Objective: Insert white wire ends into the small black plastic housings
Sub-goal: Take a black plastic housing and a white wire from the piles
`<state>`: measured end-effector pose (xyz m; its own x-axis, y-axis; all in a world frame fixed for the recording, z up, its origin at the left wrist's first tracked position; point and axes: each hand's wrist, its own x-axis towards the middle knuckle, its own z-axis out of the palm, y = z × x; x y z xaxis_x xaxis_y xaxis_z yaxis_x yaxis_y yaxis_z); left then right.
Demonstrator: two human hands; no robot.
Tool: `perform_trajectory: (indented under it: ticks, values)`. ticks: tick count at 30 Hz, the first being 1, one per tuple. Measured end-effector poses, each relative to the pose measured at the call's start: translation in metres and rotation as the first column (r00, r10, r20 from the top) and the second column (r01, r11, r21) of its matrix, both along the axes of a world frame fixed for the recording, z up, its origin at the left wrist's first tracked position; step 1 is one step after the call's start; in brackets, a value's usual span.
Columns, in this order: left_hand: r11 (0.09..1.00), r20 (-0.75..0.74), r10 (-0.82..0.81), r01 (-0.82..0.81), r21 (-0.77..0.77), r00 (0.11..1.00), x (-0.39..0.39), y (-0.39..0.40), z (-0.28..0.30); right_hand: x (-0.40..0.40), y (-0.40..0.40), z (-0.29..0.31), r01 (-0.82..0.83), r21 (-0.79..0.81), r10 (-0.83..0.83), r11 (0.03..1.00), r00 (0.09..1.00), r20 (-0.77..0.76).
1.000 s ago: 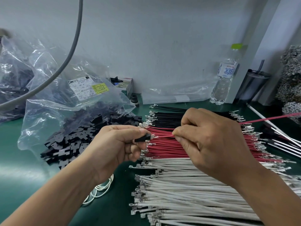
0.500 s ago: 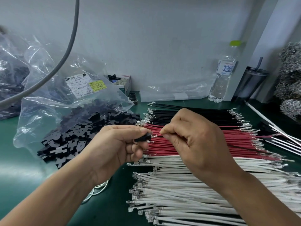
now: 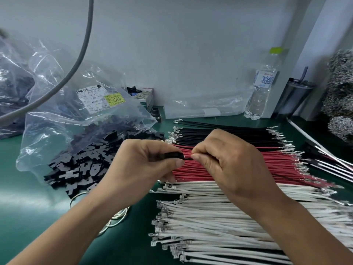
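Observation:
My left hand [image 3: 145, 165] pinches a small black plastic housing [image 3: 174, 156] between thumb and fingers. My right hand [image 3: 231, 165] pinches a red wire [image 3: 188, 156] right at the housing's opening, its tip inside or against it; the rest of that wire is hidden under the hand. Below both hands lies a wide layer of white wires [image 3: 219, 222] with metal terminals at their left ends. A pile of loose black housings [image 3: 84, 167] spills from a clear bag on the left.
Red wires [image 3: 277, 161] and black wires [image 3: 229, 132] lie in rows behind the white ones on the green mat [image 3: 28, 207]. A labelled plastic bag [image 3: 76, 104], a water bottle [image 3: 259, 92], a dark tumbler [image 3: 294, 98] and a grey cable [image 3: 80, 52] stand around. Rubber bands [image 3: 116, 217] lie under my left wrist.
My right hand slid left along the red wire and pushed its terminal end up to the housing held in my left hand. The wire's free length no longer shows at right.

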<state>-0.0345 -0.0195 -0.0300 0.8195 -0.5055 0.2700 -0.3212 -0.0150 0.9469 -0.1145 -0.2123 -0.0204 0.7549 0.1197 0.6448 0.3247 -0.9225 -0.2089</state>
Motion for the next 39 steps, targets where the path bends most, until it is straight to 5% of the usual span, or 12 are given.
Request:
perform_trajectory:
  ticks: [10,15,21,31,39]
  values:
    - [0.999,0.011,-0.037,0.037,-0.027,0.999,-0.002,0.000,-0.002,0.001,0.003,0.001,-0.055,0.044,0.055,0.998,0.998,-0.009]
    - [1.000,0.023,-0.011,0.011,0.000,1.000,0.000,-0.001,-0.007,-0.008,0.001,0.018,0.076,-0.142,-0.073,0.987,0.997,0.022]
    - [0.998,-0.023,0.062,-0.063,-0.018,0.998,0.004,-0.001,-0.011,-0.028,0.007,-0.002,0.048,-0.245,-0.120,0.968,0.949,-0.291]
    - [0.995,-0.061,0.098,-0.100,-0.019,0.993,0.003,-0.003,-0.010,-0.025,0.000,-0.011,0.074,-0.148,-0.122,0.986,0.929,-0.349]
    - [0.995,-0.132,0.057,-0.068,-0.078,0.990,0.005,0.000,-0.005,-0.029,-0.005,-0.004,0.082,0.131,-0.060,0.988,0.985,-0.165]
